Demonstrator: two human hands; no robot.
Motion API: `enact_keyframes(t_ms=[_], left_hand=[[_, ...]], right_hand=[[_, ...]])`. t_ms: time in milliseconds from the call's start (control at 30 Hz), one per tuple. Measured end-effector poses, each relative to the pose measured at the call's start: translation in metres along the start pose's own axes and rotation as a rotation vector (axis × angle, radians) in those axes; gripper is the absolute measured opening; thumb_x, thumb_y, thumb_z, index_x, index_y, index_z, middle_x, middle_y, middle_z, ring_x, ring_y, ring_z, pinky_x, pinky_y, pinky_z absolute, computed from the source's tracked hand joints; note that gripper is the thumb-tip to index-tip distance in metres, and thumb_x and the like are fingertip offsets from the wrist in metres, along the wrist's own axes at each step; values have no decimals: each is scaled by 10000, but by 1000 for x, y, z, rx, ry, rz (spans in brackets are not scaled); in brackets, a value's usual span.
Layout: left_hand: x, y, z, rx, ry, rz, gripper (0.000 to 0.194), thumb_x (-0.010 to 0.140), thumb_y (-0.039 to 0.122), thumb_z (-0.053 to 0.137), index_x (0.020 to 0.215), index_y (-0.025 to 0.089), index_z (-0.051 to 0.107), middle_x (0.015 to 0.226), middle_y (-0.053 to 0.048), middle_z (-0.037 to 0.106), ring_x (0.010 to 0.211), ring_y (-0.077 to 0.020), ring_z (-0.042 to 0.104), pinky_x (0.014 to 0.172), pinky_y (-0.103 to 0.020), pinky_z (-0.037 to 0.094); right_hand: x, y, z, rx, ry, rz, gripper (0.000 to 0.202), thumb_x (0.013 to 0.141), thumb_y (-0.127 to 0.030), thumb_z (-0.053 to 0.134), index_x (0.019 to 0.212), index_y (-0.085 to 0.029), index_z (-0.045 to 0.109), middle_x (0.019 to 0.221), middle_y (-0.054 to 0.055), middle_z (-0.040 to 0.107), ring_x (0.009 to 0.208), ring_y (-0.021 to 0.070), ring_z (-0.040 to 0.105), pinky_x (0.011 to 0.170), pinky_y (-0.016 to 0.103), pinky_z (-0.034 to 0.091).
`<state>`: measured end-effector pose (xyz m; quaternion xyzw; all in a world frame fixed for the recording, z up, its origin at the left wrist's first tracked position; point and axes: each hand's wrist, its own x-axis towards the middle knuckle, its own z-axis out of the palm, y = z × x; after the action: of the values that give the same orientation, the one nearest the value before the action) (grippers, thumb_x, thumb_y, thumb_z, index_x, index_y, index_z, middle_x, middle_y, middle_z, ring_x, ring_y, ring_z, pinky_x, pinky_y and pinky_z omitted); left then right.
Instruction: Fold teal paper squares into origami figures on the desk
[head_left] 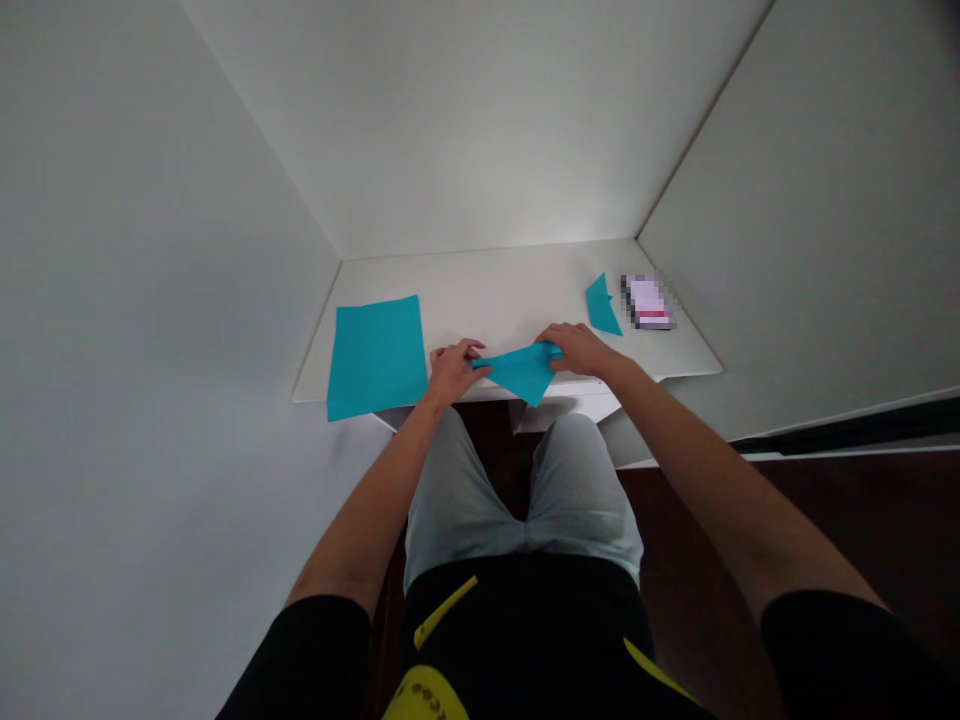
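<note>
Between my two hands is a folded piece of blue paper [523, 372], with a narrow band along its upper edge and a point hanging down past the table's front edge. My left hand [454, 370] pinches its left tip between thumb and fingers. At the other end, my right hand [576, 350] grips the right corner, the fingers curled over the top and the thumb beneath. A flat blue sheet [377, 358] lies to the left of my left hand. Beyond my right hand rests a small folded paper boat [602, 305].
The white table [495, 290] is narrow and set between walls on the left, back and right. A blurred-out flat item, perhaps a phone [648, 302], lies at its right end. The blue sheet's lower edge overhangs the table's front. My legs are below the front edge.
</note>
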<state>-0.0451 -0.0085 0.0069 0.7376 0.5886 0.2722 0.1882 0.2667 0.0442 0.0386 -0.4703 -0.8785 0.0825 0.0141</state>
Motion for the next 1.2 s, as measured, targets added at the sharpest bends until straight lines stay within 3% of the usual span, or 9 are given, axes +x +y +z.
enact_keyframes(t_ms=[233,367,467,600,700,833,967,1100,1200], left_hand=[[-11,5,-7,88,-152,271,293,937,213,694,1128,356,864,1274,-5,812,1221,-261,699,1147,-500,453],[-26,-1,-6,118,-158,435,434,921,292,746,1347,358,791,1467,2,737,1340,-281,639,1198,-518,452],[-33,-6,-5,152,-176,492,574,922,337,768,1491,360,694,1573,-6,659,1439,-290,594,1276,-530,402],[-31,-9,-2,152,-181,470,491,985,351,722,1475,360,701,1539,-15,687,1457,-260,602,1281,-514,415],[-28,-8,0,129,-154,446,373,1032,372,684,1399,365,750,1499,-4,717,1425,-236,630,1254,-497,446],[-28,-3,0,113,-135,418,300,1056,378,667,1334,363,780,1476,9,731,1404,-225,642,1233,-483,458],[-27,-1,-1,73,-119,381,235,1056,395,677,1243,354,813,1405,9,773,1369,-228,670,1213,-482,475],[-21,-3,1,-3,-70,300,204,1066,398,663,1151,322,832,1287,-6,824,1284,-233,726,1166,-462,523],[-19,-5,2,-33,-45,217,210,1055,426,677,1111,303,838,1261,-30,830,1216,-243,760,1130,-450,555]], right_hand=[[-30,-37,-6,-169,91,-1,278,948,-158,640,1173,-233,784,1233,115,789,1142,320,698,982,454,434],[-45,-59,9,-153,124,53,371,992,-144,556,1304,-183,754,1358,170,760,1215,346,701,1034,490,475],[-47,-87,31,-54,171,-16,516,1034,-242,534,1535,-153,620,1617,179,597,1442,348,600,1190,519,446],[-43,-113,59,75,231,-62,721,1081,-551,515,1659,-122,482,1726,194,450,1613,341,422,1317,536,357],[-48,-102,69,120,260,-24,807,1085,-646,464,1701,-126,415,1746,194,412,1644,337,367,1339,564,327],[-72,-58,66,121,278,76,753,1123,-608,364,1725,-155,369,1758,188,390,1646,326,365,1337,606,306],[-91,-27,61,61,258,89,848,1073,-693,453,1725,-158,364,1751,209,397,1631,362,385,1318,642,289],[-93,-25,57,48,277,51,942,955,-770,626,1669,-176,469,1715,207,468,1562,399,461,1257,602,356],[-86,-33,54,67,315,89,705,1002,-658,624,1546,-209,615,1592,182,611,1438,389,560,1160,556,416]])
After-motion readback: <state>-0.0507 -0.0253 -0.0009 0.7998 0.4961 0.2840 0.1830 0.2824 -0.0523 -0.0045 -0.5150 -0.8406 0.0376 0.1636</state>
